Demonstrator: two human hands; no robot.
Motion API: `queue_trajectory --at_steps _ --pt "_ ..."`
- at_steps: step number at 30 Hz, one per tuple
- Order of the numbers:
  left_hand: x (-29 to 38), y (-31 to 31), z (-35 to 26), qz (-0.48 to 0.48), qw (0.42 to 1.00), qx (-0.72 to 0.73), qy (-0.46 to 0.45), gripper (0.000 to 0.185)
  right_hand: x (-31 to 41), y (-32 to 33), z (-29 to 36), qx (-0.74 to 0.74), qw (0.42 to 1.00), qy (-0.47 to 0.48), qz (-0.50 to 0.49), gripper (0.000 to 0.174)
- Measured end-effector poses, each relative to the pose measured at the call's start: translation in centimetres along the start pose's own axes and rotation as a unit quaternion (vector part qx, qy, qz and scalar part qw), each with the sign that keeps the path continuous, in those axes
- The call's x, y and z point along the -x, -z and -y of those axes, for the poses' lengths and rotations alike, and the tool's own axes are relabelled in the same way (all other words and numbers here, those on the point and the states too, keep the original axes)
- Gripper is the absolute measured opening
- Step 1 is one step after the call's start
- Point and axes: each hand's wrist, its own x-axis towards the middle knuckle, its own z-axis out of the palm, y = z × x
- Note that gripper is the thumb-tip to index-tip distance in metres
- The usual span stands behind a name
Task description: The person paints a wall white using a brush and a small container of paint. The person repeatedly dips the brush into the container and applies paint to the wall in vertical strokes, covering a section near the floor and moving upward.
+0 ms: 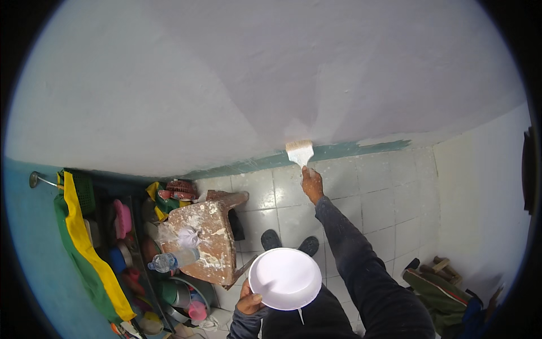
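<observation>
My right hand (312, 185) grips the handle of a wide flat paintbrush (300, 151), its white ferrule and pale bristles pointing away from me. The bristles are at the lower part of the painted wall (271, 84), just above a green band (338, 149); whether they touch the wall cannot be told. Close to my body, my left hand (250, 300) holds a round shallow bowl (285, 279) by its left rim, thumb on the edge. Pale lilac-white paint lies in the bowl, and a drip hangs under its near rim. Lighter and darker patches show across the wall.
To the left stands a paint-splattered wooden stool (211, 258) bearing a plastic bottle (174, 259) and a tied plastic bag (189, 237). Behind it is a shelf (137, 237) of kitchenware with a green-yellow cloth (80, 237). Bags (436, 294) lie at right on the tiled floor (296, 216).
</observation>
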Motion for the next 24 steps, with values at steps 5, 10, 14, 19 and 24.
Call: queue_trajectory --at_steps 5,10,14,19,24 --pt "0.5 0.0 -0.3 -0.010 1.000 -0.029 0.000 0.099 -2.6 -0.8 -3.1 -0.028 0.993 -0.034 0.109 0.043" --pt "0.6 -0.4 -0.5 0.000 1.000 -0.031 0.001 0.099 -3.9 2.2 4.1 -0.058 0.992 -0.025 0.106 0.027" --pt "0.5 -0.3 -0.3 0.004 1.000 -0.027 0.012 0.100 -1.4 6.3 11.6 -0.075 0.983 -0.135 0.104 0.037" --pt "0.3 -0.2 -0.1 0.005 1.000 -0.019 0.012 0.100 5.1 7.2 13.3 -0.078 0.994 0.078 0.014 0.049" --pt "0.3 -0.6 -0.7 0.010 1.000 -0.023 0.002 0.100 3.0 3.3 8.0 -0.004 0.997 0.063 -0.039 0.048"
